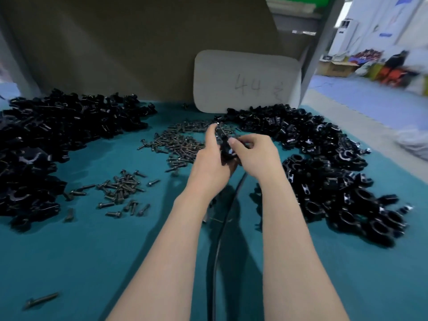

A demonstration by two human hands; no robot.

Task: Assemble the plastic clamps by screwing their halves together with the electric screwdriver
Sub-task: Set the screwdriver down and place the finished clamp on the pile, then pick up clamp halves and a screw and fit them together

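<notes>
- The worktop (pixel 111 256), under a teal cover, ends at the rear against a brown back panel (pixel 139 54). Its right edge runs diagonally from a grey post (pixel 324 54), with floor beyond.
- Bare cover lies in the near foreground left of the forearms, and in a strip between the left pile (pixel 58 121) of black clamp parts and the screw heap (pixel 183 142).
- The right pile (pixel 324 170) of black clamp parts reaches close to the right edge.
- A smaller screw scatter (pixel 120 191) lies near the left pile; a single screw (pixel 40 300) lies well apart, near the front.
- A black cable (pixel 216 251) runs between the forearms.
- A white board (pixel 245 82) marked "44" leans on the back panel.
- The clamp (pixel 226 149), black and glossy, is held above mid-worktop beside the screw heap; blur hides its detail.
- The left hand (pixel 208 163) and right hand (pixel 257 156) both grasp the clamp, fingers curled round it, the right thumb pressed on top.
</notes>
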